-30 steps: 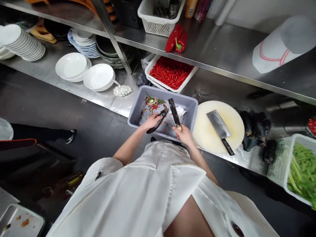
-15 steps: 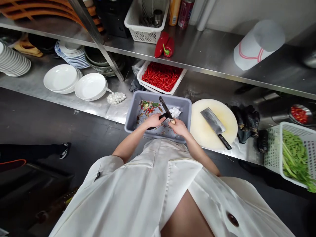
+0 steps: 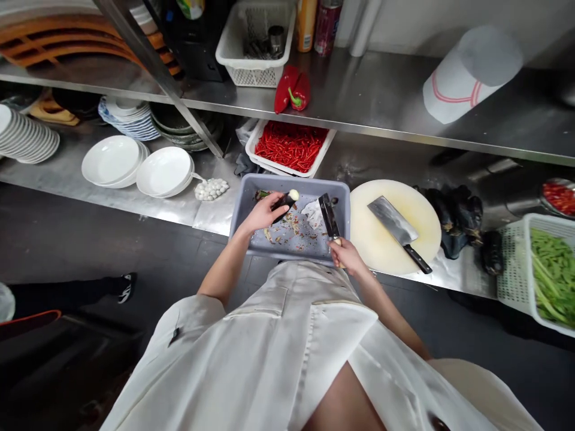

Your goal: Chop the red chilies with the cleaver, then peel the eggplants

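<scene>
Over a grey plastic tub (image 3: 236, 206), my left hand (image 3: 264, 214) is closed around a dark eggplant (image 3: 282, 209), whose pale cut end points up and away. My right hand (image 3: 348, 254) grips the light handle of a knife (image 3: 329, 216), at the tub's right side. The knife's dark, broad blade points away from me and is apart from the eggplant. Inside the tub lie crumpled white paper (image 3: 313, 213) and scattered vegetable scraps (image 3: 291, 227). My left fingers hide part of the eggplant.
Right of the tub, a cleaver (image 3: 393, 218) rests on a round cutting board (image 3: 366, 251). More eggplants (image 3: 467, 209) lie beyond it, beside a basket of green vegetables (image 3: 554, 269). Red chilies (image 3: 291, 146) fill a white tray behind. Left are garlic (image 3: 211, 189) and white plates (image 3: 164, 170). A shelf (image 3: 368, 114) overhangs.
My hands have moved apart. The left one has raised the eggplant toward the back left, showing its cut end; the right has drawn the knife to the right. The view has shifted slightly.
</scene>
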### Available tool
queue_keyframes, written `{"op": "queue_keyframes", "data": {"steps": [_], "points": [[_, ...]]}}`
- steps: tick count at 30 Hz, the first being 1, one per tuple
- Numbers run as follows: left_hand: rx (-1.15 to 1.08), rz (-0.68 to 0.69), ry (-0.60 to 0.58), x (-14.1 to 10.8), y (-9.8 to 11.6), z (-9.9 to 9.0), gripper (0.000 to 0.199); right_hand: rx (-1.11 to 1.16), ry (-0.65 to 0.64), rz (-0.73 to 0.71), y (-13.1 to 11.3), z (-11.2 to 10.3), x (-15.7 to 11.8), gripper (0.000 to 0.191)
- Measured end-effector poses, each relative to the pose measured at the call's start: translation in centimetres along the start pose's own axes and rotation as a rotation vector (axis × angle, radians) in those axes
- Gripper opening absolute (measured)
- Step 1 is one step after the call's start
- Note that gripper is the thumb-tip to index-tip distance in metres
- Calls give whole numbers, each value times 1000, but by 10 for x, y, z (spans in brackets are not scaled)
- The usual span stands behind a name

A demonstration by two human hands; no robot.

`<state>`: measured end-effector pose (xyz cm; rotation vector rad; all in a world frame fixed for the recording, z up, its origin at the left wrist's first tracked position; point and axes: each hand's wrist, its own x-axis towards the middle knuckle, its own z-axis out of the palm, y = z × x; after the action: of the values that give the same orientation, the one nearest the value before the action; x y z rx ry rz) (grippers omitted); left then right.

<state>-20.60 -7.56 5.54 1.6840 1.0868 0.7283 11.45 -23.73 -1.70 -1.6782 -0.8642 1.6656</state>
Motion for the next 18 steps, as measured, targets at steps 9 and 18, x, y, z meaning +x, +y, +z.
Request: {"op": "queue_keyframes", "data": {"steps": [9, 18], "points": [[-952, -180, 171, -16, -6, 78, 42, 129, 44, -278, -55, 28, 21, 53], [-1344, -270, 67, -55, 0, 90, 24, 180, 138, -318, -51, 46, 25, 52]]}}
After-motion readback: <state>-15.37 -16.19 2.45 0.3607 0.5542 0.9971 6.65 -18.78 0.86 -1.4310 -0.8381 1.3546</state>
